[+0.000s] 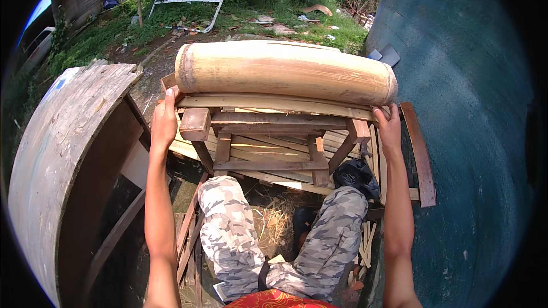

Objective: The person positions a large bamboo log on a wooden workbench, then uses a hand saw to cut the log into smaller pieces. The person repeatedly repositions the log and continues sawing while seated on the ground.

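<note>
A thick, pale yellow bamboo section lies crosswise in front of me on a brown wooden stand. Along its near side runs a flat bamboo slat. My left hand is closed around the slat's left end, thumb up beside the thick bamboo. At the right end my right hand pinches the slat between thumb and fingers. Some fingers of both hands are hidden behind the bamboo. Under the stand, several bamboo strips form a slatted surface.
A weathered wooden panel stands at the left, and a blue-green wall rises at the right. By my knee sits a black plastic bag. A reddish board leans by the wall. A white metal frame stands on the grass beyond.
</note>
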`<state>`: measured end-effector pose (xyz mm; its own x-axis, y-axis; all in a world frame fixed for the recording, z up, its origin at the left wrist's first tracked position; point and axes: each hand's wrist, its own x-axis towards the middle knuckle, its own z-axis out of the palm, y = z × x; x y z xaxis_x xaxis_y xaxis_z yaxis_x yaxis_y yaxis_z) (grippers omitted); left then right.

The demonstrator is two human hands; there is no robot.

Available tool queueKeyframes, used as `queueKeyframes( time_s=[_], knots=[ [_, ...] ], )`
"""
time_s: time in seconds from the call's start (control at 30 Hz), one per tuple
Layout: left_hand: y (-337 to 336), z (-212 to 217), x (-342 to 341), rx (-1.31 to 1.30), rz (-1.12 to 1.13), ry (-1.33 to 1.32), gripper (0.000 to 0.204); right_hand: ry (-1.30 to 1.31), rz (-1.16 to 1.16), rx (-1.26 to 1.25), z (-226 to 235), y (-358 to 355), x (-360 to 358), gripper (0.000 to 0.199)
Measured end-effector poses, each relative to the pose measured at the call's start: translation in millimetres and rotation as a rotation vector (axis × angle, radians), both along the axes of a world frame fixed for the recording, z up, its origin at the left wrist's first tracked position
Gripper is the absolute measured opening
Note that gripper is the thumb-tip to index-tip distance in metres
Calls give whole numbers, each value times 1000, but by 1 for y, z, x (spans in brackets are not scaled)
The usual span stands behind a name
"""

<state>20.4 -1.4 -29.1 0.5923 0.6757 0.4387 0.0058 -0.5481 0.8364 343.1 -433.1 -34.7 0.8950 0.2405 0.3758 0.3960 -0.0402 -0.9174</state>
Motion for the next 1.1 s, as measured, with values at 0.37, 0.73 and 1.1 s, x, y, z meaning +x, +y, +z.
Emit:
queueKeyframes(
  time_s=[0.37, 0.73, 1.1],
  knots=[
    [-5, 40, -11, -364, -186, 24, 85, 49, 89, -20, 11, -8, 3, 44],
    [-12, 43, -10, -342, -225, 29, 89, 37, 150, 69, 5, -6, 7, 47],
    [-11, 15, -3, -190, -128, -4, 71, -311, 53, -314, 15, -22, 15, 37]
  ],
)
